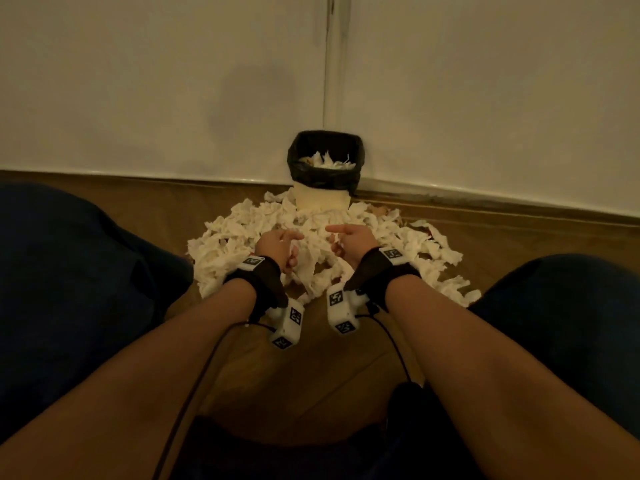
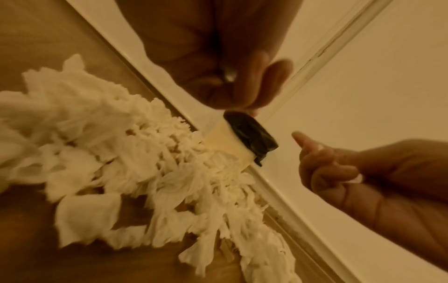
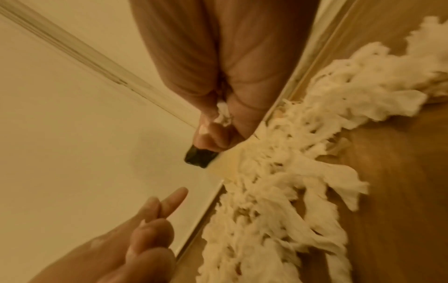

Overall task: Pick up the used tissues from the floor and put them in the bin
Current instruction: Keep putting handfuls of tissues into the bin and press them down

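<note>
Down low, both hands hovering over heaped used tissues (image 1: 242,237) spread across wooden floor (image 1: 311,375), all around the base of a cream bin (image 1: 323,199) with black liner (image 1: 325,147), more tissues inside. Right hand (image 1: 349,242) pinching a small tissue scrap (image 3: 223,114), forefinger extended. Left hand (image 1: 277,245) loosely curled; whether gripping anything, cannot tell.
</note>
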Tool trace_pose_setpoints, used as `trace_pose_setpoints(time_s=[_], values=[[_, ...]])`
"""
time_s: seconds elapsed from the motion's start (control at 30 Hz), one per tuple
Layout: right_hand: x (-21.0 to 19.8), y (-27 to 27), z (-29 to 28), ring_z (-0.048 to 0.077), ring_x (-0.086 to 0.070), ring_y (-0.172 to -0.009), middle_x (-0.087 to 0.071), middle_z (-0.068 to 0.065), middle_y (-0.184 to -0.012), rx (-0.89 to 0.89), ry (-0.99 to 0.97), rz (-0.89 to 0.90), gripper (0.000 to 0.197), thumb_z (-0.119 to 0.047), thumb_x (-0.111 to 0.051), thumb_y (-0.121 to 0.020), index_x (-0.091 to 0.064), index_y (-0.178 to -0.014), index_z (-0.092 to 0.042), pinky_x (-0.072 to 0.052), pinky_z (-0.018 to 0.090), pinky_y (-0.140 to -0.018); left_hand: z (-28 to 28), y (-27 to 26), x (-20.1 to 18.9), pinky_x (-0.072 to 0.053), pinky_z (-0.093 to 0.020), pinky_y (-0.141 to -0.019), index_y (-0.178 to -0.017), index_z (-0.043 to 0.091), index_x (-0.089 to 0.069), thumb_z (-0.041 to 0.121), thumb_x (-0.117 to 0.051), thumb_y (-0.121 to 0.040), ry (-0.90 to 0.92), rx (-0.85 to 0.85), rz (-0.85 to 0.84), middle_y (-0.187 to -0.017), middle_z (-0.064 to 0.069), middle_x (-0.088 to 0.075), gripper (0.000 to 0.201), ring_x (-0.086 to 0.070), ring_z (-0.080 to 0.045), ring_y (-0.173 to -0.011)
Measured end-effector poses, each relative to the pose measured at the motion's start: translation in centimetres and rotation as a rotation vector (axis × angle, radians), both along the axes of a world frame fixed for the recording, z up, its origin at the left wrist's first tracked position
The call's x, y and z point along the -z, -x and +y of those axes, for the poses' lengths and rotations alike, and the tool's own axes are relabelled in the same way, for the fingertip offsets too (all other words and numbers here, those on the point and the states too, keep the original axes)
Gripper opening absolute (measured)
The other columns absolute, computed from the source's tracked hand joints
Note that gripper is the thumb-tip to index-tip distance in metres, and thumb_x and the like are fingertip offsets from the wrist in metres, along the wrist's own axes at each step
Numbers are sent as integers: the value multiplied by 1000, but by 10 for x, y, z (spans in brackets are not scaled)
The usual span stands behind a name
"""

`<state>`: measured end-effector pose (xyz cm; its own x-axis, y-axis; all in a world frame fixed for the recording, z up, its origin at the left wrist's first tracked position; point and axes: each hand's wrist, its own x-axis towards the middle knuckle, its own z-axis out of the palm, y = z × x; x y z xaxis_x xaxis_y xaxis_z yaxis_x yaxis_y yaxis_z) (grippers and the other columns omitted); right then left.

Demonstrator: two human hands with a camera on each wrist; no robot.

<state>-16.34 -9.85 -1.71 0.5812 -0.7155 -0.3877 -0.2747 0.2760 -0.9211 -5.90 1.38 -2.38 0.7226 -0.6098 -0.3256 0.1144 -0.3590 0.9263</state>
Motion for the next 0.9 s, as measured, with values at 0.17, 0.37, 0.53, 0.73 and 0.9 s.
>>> trace_pose_setpoints(time_s=[0.17, 0.37, 0.53, 0.73, 0.9], values=[[-65, -17, -24, 12, -27, -48, -37, 3, -64, -27, 159, 43, 37, 5, -23, -92, -55, -89, -14, -24, 22, -41, -17, -16, -57, -36, -27, -57, -53, 18, -57, 51, -17, -99, -50, -36, -424, -54, -1, -53, 68, -50, -17, -53], [-122, -26, -60, 2, -37, -63, -51, -3, -86, -116, 456, 184, 43, -2, -41, -93, -45, -135, -2, -38, 20, -59, -40, -47, -105, -42, -39, -85, -117, 6, -44, 9, -31, -97, -14, 19, -476, -116, -22, -52, 24, -52, -37, -103], [-145, -30, -92, 11, -54, -63, -54, 25, -128, -135, 538, 187, 40, 8, -47, -92, -48, -131, 3, -50, 15, -59, -63, -62, -122, -43, -38, -99, -129, 7, -44, -11, -33, -90, -80, 72, -489, -137, -19, -35, 44, -48, -35, -114], [-149, -37, -112, 25, -64, -72, -60, 31, -114, -16, 398, -84, 27, 2, -53, -92, -55, -118, 9, -57, 27, -69, -89, -74, -123, -52, -30, -80, -120, 3, -50, 2, -39, -96, 185, 78, -286, -115, -20, -60, 27, -62, -21, -91], [-141, -65, -123, 23, -64, -63, -66, 23, -91, 80, 325, -149, 12, -7, -62, -88, -53, -81, -9, -55, 29, -60, -108, -91, -116, -55, -35, -81, -103, 14, -69, 17, -65, -86, 111, 110, -413, -100, -12, -71, 17, -68, -22, -90]])
